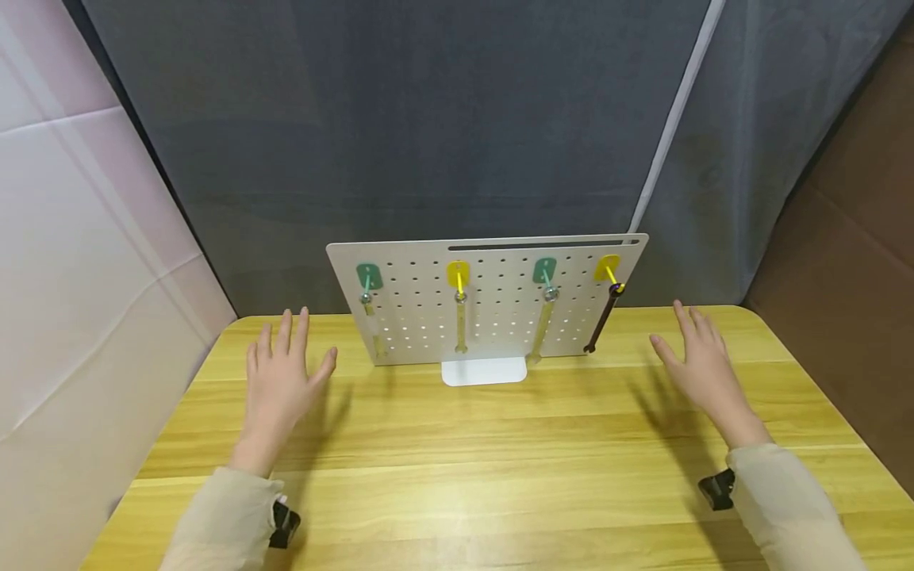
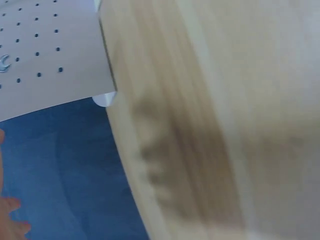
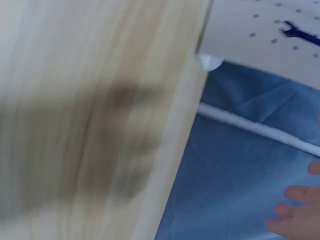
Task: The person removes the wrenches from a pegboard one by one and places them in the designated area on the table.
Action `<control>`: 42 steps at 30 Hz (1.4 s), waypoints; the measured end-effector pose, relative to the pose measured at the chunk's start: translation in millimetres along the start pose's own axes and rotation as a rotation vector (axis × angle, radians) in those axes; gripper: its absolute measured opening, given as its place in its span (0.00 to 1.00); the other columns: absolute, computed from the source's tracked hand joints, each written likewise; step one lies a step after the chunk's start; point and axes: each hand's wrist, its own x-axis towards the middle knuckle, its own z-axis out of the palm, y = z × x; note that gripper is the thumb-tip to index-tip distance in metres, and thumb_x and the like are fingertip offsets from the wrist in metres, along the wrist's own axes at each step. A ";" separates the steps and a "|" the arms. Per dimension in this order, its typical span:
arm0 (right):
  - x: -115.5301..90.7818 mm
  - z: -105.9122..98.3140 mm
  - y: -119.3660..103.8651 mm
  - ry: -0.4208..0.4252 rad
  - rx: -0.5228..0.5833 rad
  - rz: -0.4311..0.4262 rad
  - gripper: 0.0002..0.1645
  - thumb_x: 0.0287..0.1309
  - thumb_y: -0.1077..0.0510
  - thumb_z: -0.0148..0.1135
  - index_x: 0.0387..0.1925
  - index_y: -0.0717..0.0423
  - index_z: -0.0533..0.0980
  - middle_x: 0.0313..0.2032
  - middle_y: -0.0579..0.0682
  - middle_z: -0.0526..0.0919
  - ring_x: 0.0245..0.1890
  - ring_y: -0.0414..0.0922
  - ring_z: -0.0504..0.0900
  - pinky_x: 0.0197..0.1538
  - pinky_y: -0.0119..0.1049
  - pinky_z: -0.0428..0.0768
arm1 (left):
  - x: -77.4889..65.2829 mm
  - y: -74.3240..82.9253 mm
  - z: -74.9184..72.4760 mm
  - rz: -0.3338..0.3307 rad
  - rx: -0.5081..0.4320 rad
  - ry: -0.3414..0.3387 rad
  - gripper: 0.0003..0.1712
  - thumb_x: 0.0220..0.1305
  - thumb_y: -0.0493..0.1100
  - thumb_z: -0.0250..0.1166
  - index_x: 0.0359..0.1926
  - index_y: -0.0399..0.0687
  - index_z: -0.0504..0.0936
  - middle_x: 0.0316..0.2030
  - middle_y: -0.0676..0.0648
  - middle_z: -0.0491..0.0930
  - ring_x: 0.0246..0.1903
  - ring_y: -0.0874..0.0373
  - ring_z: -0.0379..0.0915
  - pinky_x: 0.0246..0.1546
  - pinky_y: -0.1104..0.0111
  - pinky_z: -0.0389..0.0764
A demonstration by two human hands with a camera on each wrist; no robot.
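The left forearm (image 1: 221, 519) and right forearm (image 1: 796, 507) stretch forward, angled slightly inward. The left hand (image 1: 277, 385) has its fingers straight and its thumb spread inward; the right hand (image 1: 703, 369) (fingers closer together) mirrors it, thumb also held away. The hands are well apart.

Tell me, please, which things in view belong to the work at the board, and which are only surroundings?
Likely the work:
- pegboard
- four hooks
- dark wrench
- three shiny wrenches
- left hand and right hand, both holding nothing

Likely only surroundings:
- wooden table
- grey curtain
- white cloth
- brown cloth
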 end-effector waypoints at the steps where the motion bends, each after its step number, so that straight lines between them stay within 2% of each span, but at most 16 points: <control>1: 0.2 -1.7 -2.2 -0.008 0.044 0.011 0.44 0.71 0.39 0.41 0.74 0.58 0.40 0.70 0.76 0.45 0.68 0.75 0.44 0.64 0.72 0.48 | 1.3 1.8 -2.4 0.011 -0.020 0.026 0.41 0.70 0.58 0.48 0.74 0.42 0.46 0.71 0.30 0.49 0.68 0.27 0.42 0.66 0.36 0.44; 8: 1.8 -14.8 -19.1 -0.058 0.329 0.064 0.39 0.73 0.45 0.40 0.73 0.63 0.45 0.69 0.73 0.53 0.67 0.71 0.55 0.63 0.66 0.60 | 13.1 16.7 -21.4 0.092 -0.161 0.250 0.33 0.66 0.43 0.57 0.68 0.34 0.61 0.63 0.28 0.65 0.64 0.29 0.55 0.64 0.38 0.55; 11: 1.9 -17.9 -25.5 -0.067 0.407 0.075 0.37 0.73 0.46 0.40 0.73 0.63 0.49 0.68 0.71 0.57 0.67 0.70 0.57 0.62 0.66 0.62 | 20.0 25.2 -32.2 0.078 -0.276 0.289 0.30 0.67 0.41 0.57 0.66 0.34 0.63 0.62 0.30 0.67 0.64 0.31 0.58 0.64 0.40 0.58; 14: 2.0 -18.6 -32.6 -0.063 0.456 0.088 0.36 0.73 0.45 0.41 0.71 0.63 0.53 0.67 0.69 0.62 0.66 0.64 0.63 0.64 0.60 0.64 | 27.0 34.5 -43.8 0.032 -0.409 0.289 0.28 0.69 0.41 0.55 0.66 0.36 0.64 0.63 0.32 0.67 0.65 0.35 0.60 0.64 0.43 0.61; 17: 3.0 -17.9 -39.4 -0.052 0.541 0.096 0.35 0.72 0.46 0.44 0.70 0.65 0.56 0.64 0.64 0.68 0.57 0.42 0.75 0.62 0.37 0.74 | 33.5 43.9 -54.6 -0.008 -0.516 0.270 0.28 0.70 0.43 0.55 0.67 0.39 0.64 0.64 0.35 0.67 0.65 0.39 0.61 0.65 0.47 0.62; 20: 4.2 -15.9 -44.7 -0.057 0.710 0.088 0.37 0.70 0.48 0.49 0.69 0.69 0.55 0.54 0.48 0.77 0.46 0.23 0.75 0.51 0.19 0.76 | 40.2 52.8 -62.8 -0.016 -0.585 0.245 0.29 0.69 0.44 0.56 0.68 0.42 0.64 0.64 0.37 0.68 0.65 0.42 0.62 0.66 0.50 0.64; 21: 4.6 -15.3 -46.3 -0.065 0.777 0.083 0.38 0.69 0.50 0.51 0.68 0.71 0.55 0.50 0.42 0.78 0.44 0.20 0.75 0.49 0.16 0.75 | 42.3 55.7 -64.9 -0.014 -0.599 0.234 0.29 0.69 0.44 0.57 0.68 0.42 0.63 0.64 0.37 0.67 0.65 0.42 0.63 0.66 0.51 0.64; 23: 5.1 -13.8 -50.4 -0.084 0.881 0.087 0.40 0.68 0.51 0.53 0.68 0.73 0.53 0.44 0.31 0.76 0.43 0.21 0.77 0.48 0.16 0.75 | 46.6 61.4 -68.2 -0.016 -0.629 0.215 0.30 0.68 0.43 0.59 0.68 0.44 0.63 0.64 0.37 0.67 0.65 0.43 0.64 0.65 0.51 0.65; 25: 5.4 -11.8 -54.7 -0.103 0.933 0.094 0.41 0.67 0.51 0.55 0.68 0.73 0.52 0.42 0.28 0.76 0.43 0.23 0.78 0.47 0.17 0.76 | 50.3 66.0 -70.7 -0.017 -0.651 0.201 0.32 0.66 0.41 0.61 0.68 0.45 0.63 0.64 0.38 0.68 0.65 0.43 0.64 0.65 0.52 0.67; 33: 5.9 -0.4 -68.6 -0.099 0.950 0.073 0.36 0.67 0.56 0.55 0.67 0.73 0.56 0.42 0.26 0.76 0.45 0.23 0.77 0.49 0.16 0.75 | 58.6 73.1 -69.0 -0.035 -0.675 0.163 0.33 0.64 0.38 0.63 0.68 0.46 0.64 0.63 0.38 0.69 0.63 0.45 0.68 0.62 0.54 0.71; 39: 6.4 6.3 -75.2 -0.098 0.835 0.102 0.34 0.67 0.56 0.54 0.68 0.68 0.58 0.47 0.34 0.74 0.44 0.21 0.74 0.49 0.15 0.73 | 61.0 74.6 -66.3 -0.069 -0.676 0.205 0.29 0.63 0.38 0.64 0.65 0.46 0.69 0.60 0.39 0.72 0.59 0.47 0.71 0.60 0.56 0.73; 42: 6.0 8.0 -77.2 -0.089 0.820 0.119 0.32 0.68 0.58 0.53 0.67 0.69 0.59 0.48 0.38 0.73 0.44 0.22 0.74 0.49 0.15 0.73 | 62.4 76.0 -66.1 -0.082 -0.670 0.231 0.26 0.62 0.38 0.64 0.62 0.45 0.72 0.57 0.41 0.75 0.56 0.50 0.74 0.59 0.58 0.74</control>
